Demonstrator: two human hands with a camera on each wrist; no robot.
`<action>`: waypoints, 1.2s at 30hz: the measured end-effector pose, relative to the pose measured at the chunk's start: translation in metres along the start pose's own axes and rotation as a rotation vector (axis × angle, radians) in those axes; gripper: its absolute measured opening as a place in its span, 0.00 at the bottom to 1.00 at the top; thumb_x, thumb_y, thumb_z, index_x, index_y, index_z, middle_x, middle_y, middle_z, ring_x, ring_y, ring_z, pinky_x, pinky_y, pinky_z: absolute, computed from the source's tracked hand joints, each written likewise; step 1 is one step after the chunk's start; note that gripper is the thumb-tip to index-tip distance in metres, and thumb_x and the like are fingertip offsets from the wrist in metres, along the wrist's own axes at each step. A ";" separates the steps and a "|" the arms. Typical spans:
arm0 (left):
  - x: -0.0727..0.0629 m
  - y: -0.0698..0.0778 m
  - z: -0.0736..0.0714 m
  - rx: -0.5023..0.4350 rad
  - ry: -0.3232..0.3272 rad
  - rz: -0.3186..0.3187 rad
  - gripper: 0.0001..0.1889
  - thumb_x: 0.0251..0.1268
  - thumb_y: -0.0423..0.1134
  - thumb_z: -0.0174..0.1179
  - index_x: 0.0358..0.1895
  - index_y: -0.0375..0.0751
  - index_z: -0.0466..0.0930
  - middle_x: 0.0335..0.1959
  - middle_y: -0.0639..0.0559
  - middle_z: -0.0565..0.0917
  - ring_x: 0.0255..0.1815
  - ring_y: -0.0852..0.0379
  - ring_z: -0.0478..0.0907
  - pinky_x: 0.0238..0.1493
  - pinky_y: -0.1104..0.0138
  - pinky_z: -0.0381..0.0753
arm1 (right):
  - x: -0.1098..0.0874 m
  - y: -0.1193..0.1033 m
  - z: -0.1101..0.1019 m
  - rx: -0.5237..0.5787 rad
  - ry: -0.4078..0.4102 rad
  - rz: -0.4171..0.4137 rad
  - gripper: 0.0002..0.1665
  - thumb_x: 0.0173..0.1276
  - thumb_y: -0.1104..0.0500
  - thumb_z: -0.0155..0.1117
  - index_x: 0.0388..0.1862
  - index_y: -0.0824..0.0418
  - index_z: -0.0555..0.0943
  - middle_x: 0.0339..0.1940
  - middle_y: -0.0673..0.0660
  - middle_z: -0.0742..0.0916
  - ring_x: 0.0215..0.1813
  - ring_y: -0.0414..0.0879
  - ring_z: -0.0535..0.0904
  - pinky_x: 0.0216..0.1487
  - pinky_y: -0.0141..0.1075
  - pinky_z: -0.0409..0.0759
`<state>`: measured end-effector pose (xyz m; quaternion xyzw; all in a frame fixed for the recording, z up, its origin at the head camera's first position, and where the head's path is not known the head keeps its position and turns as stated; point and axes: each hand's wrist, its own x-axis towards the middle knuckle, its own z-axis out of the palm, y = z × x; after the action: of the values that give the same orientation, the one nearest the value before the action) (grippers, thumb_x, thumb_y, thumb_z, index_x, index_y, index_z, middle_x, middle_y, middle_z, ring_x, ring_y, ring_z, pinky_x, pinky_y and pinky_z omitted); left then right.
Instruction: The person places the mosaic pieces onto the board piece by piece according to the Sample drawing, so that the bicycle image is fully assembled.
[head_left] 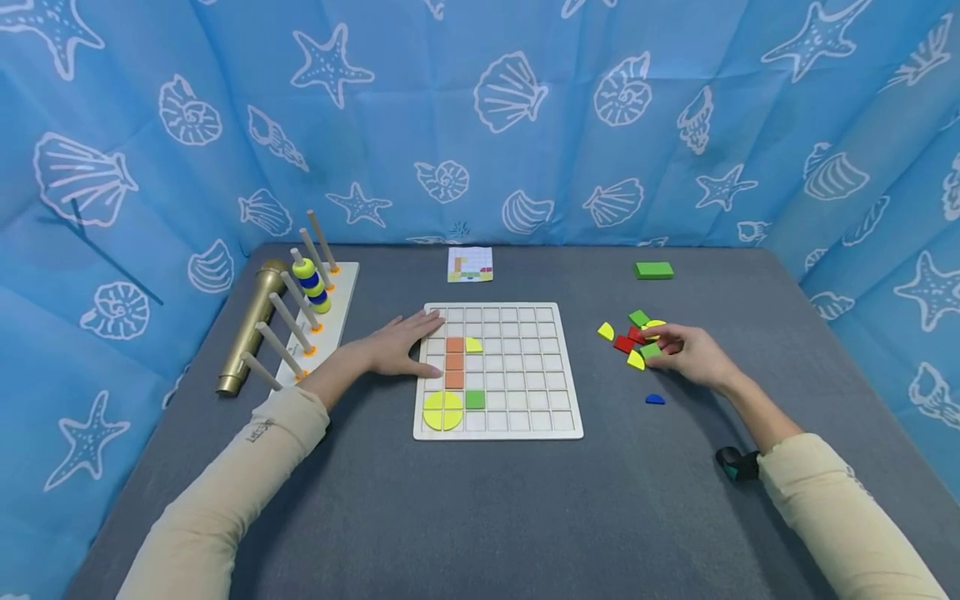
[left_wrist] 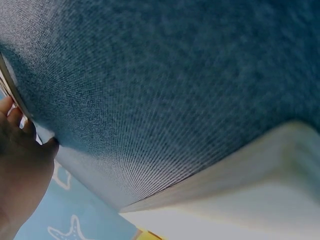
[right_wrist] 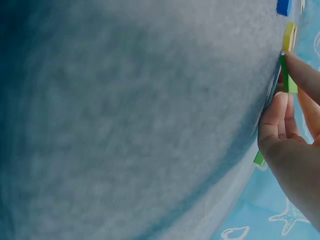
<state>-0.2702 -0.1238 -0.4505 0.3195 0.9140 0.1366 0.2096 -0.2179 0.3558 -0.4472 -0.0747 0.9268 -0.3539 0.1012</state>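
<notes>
My left hand (head_left: 400, 343) rests with spread fingers on the left edge of a white gridded board (head_left: 517, 423). On the board lie orange squares (head_left: 454, 362) in a column, yellow quarter-round pieces (head_left: 442, 411) forming a circle, another yellow quarter piece (head_left: 474, 344) and a green square (head_left: 475, 400). To the right of the board, my right hand (head_left: 693, 354) pinches a green square block (head_left: 651, 351) between thumb and fingers, low over loose pieces. Around it are red squares (head_left: 624, 343), yellow quarter pieces (head_left: 606, 332) and another green block (head_left: 638, 318).
A printed pattern card (head_left: 470, 264) lies behind the board. At the left stand a peg rack (head_left: 341, 292) with yellow and blue rings and a brass-coloured tube (head_left: 251, 333). A green rectangular block (head_left: 654, 271) lies at the back right, a blue piece (head_left: 655, 399) nearer.
</notes>
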 end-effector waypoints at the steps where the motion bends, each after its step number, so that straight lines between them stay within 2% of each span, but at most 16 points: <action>1: 0.000 0.000 0.000 -0.001 0.000 -0.001 0.52 0.58 0.67 0.57 0.77 0.45 0.43 0.77 0.47 0.42 0.76 0.49 0.34 0.71 0.48 0.37 | 0.000 0.001 -0.001 -0.005 0.006 0.010 0.24 0.63 0.62 0.68 0.57 0.68 0.77 0.43 0.64 0.78 0.40 0.53 0.71 0.35 0.35 0.73; 5: 0.001 0.000 0.000 0.001 -0.004 -0.004 0.51 0.58 0.66 0.58 0.77 0.45 0.43 0.77 0.47 0.42 0.76 0.49 0.34 0.71 0.48 0.37 | -0.002 0.004 -0.003 -0.031 0.039 0.048 0.21 0.65 0.60 0.67 0.55 0.68 0.79 0.41 0.62 0.79 0.37 0.52 0.71 0.32 0.36 0.72; 8: 0.001 0.000 -0.001 0.001 -0.006 -0.002 0.51 0.59 0.65 0.58 0.77 0.45 0.43 0.77 0.47 0.42 0.76 0.49 0.34 0.71 0.48 0.37 | -0.004 0.004 -0.005 -0.002 0.058 0.085 0.21 0.67 0.59 0.65 0.56 0.68 0.78 0.41 0.63 0.81 0.36 0.50 0.74 0.31 0.34 0.75; 15: 0.001 0.000 0.000 -0.001 -0.005 -0.003 0.51 0.59 0.65 0.58 0.77 0.45 0.43 0.77 0.47 0.42 0.76 0.49 0.34 0.71 0.48 0.37 | -0.006 -0.009 -0.007 0.195 0.013 0.164 0.25 0.71 0.56 0.60 0.61 0.69 0.73 0.51 0.68 0.82 0.41 0.43 0.83 0.40 0.33 0.82; 20: 0.002 0.000 0.001 0.000 -0.003 -0.008 0.51 0.59 0.66 0.58 0.77 0.45 0.43 0.77 0.47 0.42 0.76 0.49 0.34 0.71 0.48 0.36 | -0.006 -0.025 -0.001 0.311 -0.026 0.206 0.29 0.69 0.54 0.63 0.63 0.70 0.72 0.50 0.65 0.84 0.42 0.42 0.83 0.44 0.36 0.81; 29: 0.002 0.000 0.000 0.001 -0.010 -0.010 0.52 0.58 0.67 0.58 0.77 0.45 0.43 0.77 0.47 0.42 0.76 0.49 0.34 0.71 0.48 0.36 | -0.004 -0.058 0.022 0.421 -0.120 0.165 0.27 0.68 0.59 0.63 0.61 0.73 0.72 0.45 0.64 0.85 0.44 0.48 0.83 0.46 0.40 0.81; 36: 0.001 0.000 -0.001 -0.001 -0.007 -0.004 0.51 0.59 0.66 0.57 0.77 0.45 0.43 0.77 0.47 0.42 0.76 0.49 0.34 0.71 0.48 0.35 | -0.003 -0.081 0.045 0.435 -0.203 0.128 0.24 0.68 0.64 0.62 0.60 0.74 0.73 0.44 0.64 0.85 0.41 0.50 0.84 0.45 0.42 0.82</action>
<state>-0.2714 -0.1228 -0.4503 0.3178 0.9139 0.1355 0.2131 -0.1986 0.2676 -0.4253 -0.0275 0.8167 -0.5286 0.2299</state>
